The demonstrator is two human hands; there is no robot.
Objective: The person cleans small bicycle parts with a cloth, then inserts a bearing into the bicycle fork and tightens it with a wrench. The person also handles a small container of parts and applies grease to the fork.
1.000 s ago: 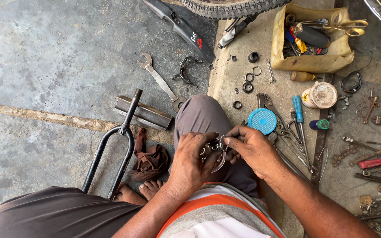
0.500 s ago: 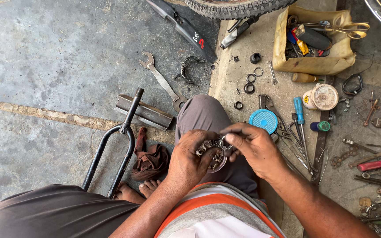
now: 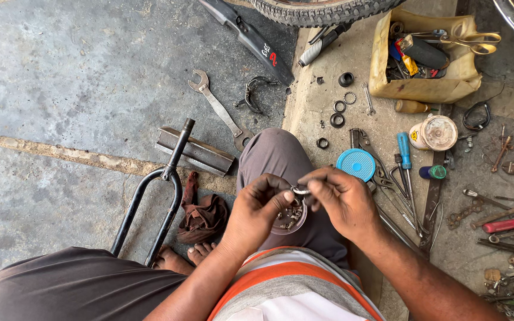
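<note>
My left hand (image 3: pixel 256 213) cups a small round lid (image 3: pixel 288 220) filled with several small metal parts, held over my knee. My right hand (image 3: pixel 341 199) meets it from the right, and thumb and fingers of both hands pinch a small metal ring (image 3: pixel 300 190) just above the lid. A black bicycle fork (image 3: pixel 157 189) lies on the concrete to my left, beside a dark red rag (image 3: pixel 202 215). My bare toes (image 3: pixel 190 255) show below the rag.
A spanner (image 3: pixel 218 110) and a metal bar (image 3: pixel 194 151) lie ahead on the left. Rings and washers (image 3: pixel 337 113), a blue lid (image 3: pixel 356 164), screwdrivers (image 3: pixel 404 156), a tin (image 3: pixel 435 132), a yellow tool tray (image 3: pixel 426 56) and many loose tools sit to the right. A tyre (image 3: pixel 322 9) is at the top.
Both hands have risen a little and closed together. My right fingers, earlier picking in the lid, now pinch a small ring with my left thumb above it.
</note>
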